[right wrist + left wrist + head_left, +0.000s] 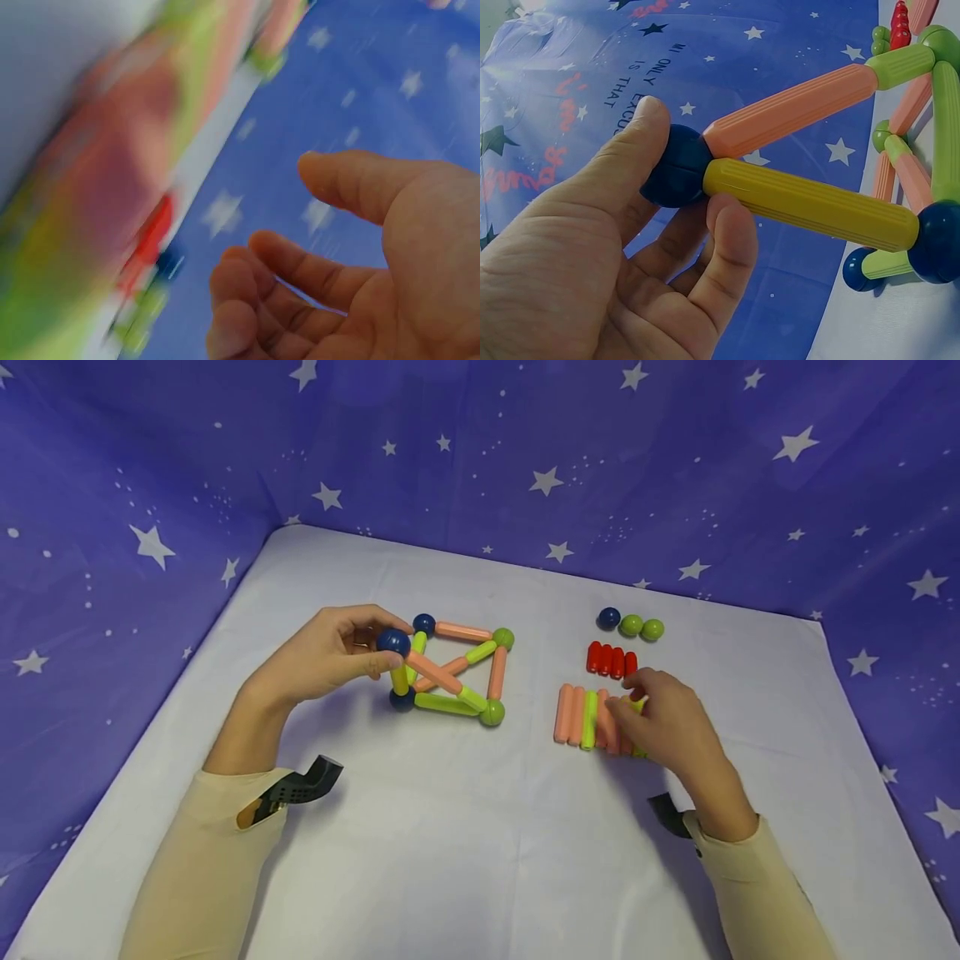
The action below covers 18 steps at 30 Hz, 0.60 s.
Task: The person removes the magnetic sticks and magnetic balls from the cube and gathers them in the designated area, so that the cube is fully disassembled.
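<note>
My left hand point(318, 652) pinches a dark blue ball point(676, 166) between thumb and fingers. From that ball a yellow stick point(810, 204) runs down to another blue ball point(402, 697). A salmon stick point(435, 673) with a light green end slants to the green ball point(492, 712). Below lies a square frame of sticks and balls, with a diagonal point(450, 670) across it. My right hand point(670, 720) hovers over a row of salmon and green sticks point(577, 714), partly hiding it. Its thumb and fingers are apart in the right wrist view, with nothing between them.
Behind the row lie several short red sticks point(606, 660). Farther back are a loose blue ball point(609, 618) and two green balls point(642, 627). A white cloth point(450, 843) covers the table, and a purple star-printed curtain point(480, 460) rises around it.
</note>
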Available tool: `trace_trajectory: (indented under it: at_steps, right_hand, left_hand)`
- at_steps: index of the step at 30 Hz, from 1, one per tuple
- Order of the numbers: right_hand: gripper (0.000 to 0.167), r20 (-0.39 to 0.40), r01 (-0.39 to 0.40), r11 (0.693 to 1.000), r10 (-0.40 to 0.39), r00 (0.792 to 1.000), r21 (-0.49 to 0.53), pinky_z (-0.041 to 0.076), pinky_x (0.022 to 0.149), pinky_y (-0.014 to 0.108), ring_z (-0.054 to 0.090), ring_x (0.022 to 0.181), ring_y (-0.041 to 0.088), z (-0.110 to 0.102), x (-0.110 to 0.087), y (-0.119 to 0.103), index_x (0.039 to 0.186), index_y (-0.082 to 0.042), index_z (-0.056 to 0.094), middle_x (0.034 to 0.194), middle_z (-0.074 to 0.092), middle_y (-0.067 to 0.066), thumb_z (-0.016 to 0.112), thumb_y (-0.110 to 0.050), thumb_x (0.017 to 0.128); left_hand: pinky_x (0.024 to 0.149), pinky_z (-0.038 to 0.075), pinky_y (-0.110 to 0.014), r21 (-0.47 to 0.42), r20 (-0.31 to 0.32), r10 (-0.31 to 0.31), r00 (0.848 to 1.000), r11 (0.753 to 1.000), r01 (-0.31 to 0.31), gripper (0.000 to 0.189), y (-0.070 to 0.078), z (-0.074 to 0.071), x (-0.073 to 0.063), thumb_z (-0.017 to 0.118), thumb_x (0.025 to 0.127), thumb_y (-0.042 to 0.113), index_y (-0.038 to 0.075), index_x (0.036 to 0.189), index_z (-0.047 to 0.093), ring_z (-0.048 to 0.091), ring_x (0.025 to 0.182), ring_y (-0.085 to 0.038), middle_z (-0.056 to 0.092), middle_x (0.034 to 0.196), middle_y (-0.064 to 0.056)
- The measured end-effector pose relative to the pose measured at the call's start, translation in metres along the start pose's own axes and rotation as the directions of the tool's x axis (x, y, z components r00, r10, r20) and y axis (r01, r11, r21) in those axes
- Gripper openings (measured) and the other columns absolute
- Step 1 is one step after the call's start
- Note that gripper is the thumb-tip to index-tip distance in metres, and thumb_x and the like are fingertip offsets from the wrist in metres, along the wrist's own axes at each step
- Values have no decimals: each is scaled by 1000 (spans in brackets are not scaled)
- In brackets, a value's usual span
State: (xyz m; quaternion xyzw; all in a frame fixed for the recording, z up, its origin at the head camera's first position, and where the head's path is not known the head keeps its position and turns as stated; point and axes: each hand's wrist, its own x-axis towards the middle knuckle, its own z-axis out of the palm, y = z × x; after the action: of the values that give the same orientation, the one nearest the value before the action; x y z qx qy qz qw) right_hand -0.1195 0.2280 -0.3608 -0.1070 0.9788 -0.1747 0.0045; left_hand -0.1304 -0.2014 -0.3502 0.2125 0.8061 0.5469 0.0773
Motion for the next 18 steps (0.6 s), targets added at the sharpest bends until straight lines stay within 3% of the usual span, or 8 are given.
trace_trajectory:
  at_steps: [2,4,9,11,13,15,18]
  right_hand:
    - [34,1,121,992,-122,993,46,48,62,36,55,71,22,8,7,-26,113,-2,62,97,63,10,68,-28,91]
    - [32,11,232,968,-235,972,98,47,61,32,55,71,18,16,13,-52,113,-7,63,98,63,4,70,-27,90]
    - [33,8,471,856,-484,875,215,47,61,27,56,79,17,35,25,-110,120,-12,62,106,62,-2,71,-21,90]
    - [36,-12,537,812,-549,836,231,48,66,28,57,83,18,41,31,-130,125,-11,61,111,63,-1,70,-19,90]
    - [39,-33,577,783,-587,809,233,48,71,28,58,88,17,46,37,-146,128,-11,59,113,63,0,69,-18,91]
    - [39,-55,592,774,-596,801,227,47,75,29,57,90,15,51,43,-158,128,-11,59,112,63,0,69,-23,92]
    - [36,-73,576,783,-577,814,235,45,74,28,54,88,13,59,49,-170,123,-11,60,103,61,-3,69,-27,93]
  left_hand:
    - [64,53,-36,-8,-3,-1,1000,1000,0,34,0,0,-1,74,89,25,17,121,65,62,78,-27,65,99,-6]
    - [64,53,-36,-18,-6,2,1000,1000,-3,34,-1,0,-2,74,88,24,17,120,66,62,77,-28,65,99,-6]
    - [64,53,-36,-33,-7,17,1000,999,-17,32,-3,1,-2,74,88,22,17,119,66,62,76,-29,65,98,-7]
    - [64,53,-38,-37,-5,25,1000,999,-25,32,-4,1,-2,74,88,21,17,119,67,62,76,-29,66,99,-7]
    - [64,54,-39,-43,-2,30,1000,999,-30,31,-3,0,-1,74,88,20,17,118,66,62,75,-29,66,99,-6]
    - [65,54,-39,-51,2,36,999,998,-36,31,-2,0,-1,74,88,19,17,118,66,62,75,-29,65,99,-7]
    - [65,54,-37,-52,8,41,999,998,-40,30,-1,0,-1,73,89,16,16,118,66,61,75,-29,66,99,-7]
